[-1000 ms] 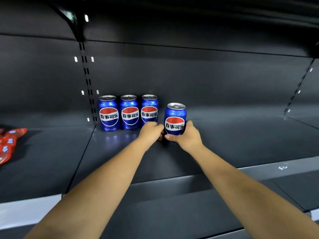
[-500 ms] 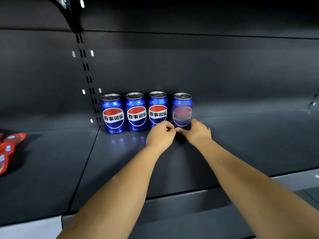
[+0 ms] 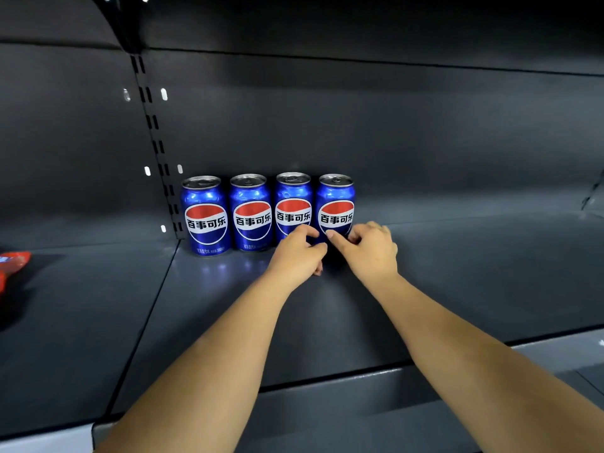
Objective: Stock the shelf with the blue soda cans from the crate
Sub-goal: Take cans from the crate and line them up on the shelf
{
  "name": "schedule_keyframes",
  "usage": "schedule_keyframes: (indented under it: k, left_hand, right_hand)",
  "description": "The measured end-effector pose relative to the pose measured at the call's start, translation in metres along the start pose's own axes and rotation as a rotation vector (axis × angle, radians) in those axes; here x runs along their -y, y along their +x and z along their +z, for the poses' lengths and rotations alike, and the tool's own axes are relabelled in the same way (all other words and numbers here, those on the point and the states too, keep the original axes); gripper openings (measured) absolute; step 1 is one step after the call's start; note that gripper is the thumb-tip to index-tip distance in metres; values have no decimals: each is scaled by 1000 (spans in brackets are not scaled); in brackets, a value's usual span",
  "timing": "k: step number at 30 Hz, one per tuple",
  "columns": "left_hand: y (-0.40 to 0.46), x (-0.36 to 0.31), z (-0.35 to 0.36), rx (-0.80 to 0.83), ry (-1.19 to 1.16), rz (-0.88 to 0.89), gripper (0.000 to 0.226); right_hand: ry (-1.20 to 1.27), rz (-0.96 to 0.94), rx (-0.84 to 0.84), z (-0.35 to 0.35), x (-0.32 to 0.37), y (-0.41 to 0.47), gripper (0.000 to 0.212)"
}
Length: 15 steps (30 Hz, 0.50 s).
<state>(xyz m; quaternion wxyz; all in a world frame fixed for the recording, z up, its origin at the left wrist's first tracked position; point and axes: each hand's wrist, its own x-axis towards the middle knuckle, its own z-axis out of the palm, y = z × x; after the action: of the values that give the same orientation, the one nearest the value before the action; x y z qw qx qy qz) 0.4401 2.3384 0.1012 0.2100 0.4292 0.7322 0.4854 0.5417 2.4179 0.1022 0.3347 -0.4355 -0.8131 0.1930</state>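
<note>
Several blue soda cans stand upright in a row at the back of the dark shelf (image 3: 464, 276), labels facing me. The rightmost can (image 3: 336, 204) stands close beside its neighbour (image 3: 292, 204). My left hand (image 3: 299, 253) and my right hand (image 3: 371, 250) meet at this can's base; their curled fingers and thumbs pinch it from the left and right. The base of the can is hidden behind my fingers. The leftmost can (image 3: 205, 217) stands next to the shelf's slotted upright. No crate is in view.
A slotted upright (image 3: 157, 142) divides the back panel just left of the cans. Red snack packets (image 3: 13, 261) lie on the neighbouring shelf at the far left. Bare shelf runs to the right of the cans. A lower shelf edge (image 3: 327, 384) crosses under my forearms.
The rightmost can went from out front back into line with the row and turned until its label faces me. Both hands stayed at its base.
</note>
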Motion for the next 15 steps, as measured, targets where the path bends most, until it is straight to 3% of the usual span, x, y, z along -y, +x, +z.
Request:
schedule_keyframes:
  k: [6, 15]
  left_hand:
    - [-4, -3, -3, 15, -4, 10, 17]
    - [-4, -3, -1, 25, 16, 17, 14]
  right_hand:
    - [-59, -105, 85, 5, -1, 3, 20]
    - [-31, -106, 144, 3, -1, 3, 18]
